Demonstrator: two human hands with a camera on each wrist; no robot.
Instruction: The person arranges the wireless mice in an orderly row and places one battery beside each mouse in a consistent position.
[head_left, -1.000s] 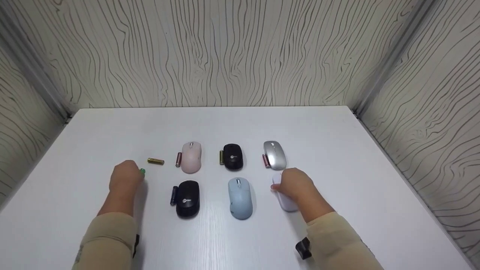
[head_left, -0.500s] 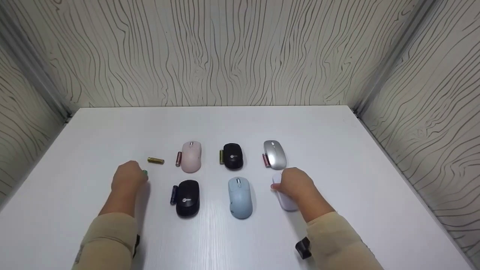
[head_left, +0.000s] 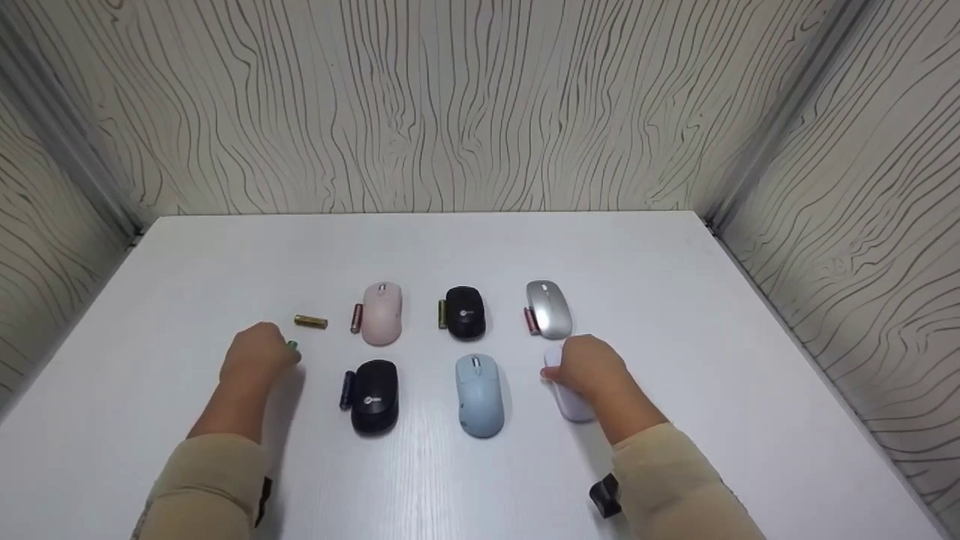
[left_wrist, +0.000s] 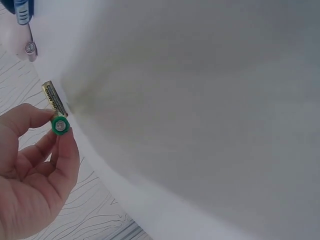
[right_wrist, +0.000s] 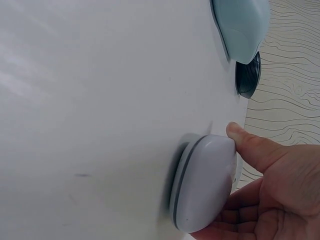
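Note:
My left hand [head_left: 259,354] is at the left of the table, pinching a green-ended battery [left_wrist: 60,125] between thumb and fingers. Just beyond it lies a single gold battery [head_left: 310,322]. On the right, the thumb and fingers of my right hand [head_left: 592,367] grip the sides of a pale lavender-white mouse [right_wrist: 205,180], which sits on the table, partly covered by the hand. Behind that hand lies a silver mouse [head_left: 551,310] with a red battery [head_left: 532,321] at its left side. A light blue mouse [head_left: 480,396] stands to the left of the right hand.
A pink mouse [head_left: 382,314] with a red battery [head_left: 357,319] lies in the back row. Next to it is a black mouse [head_left: 466,313] with a gold battery [head_left: 442,314]. Nearer, another black mouse [head_left: 375,397] has a dark blue battery [head_left: 347,391] beside it. Patterned panels [head_left: 435,112] enclose the table.
The left hand has shifted slightly to the right with the green battery, and its forearm has tilted a little. The right hand keeps its hold on the mouse without visible movement.

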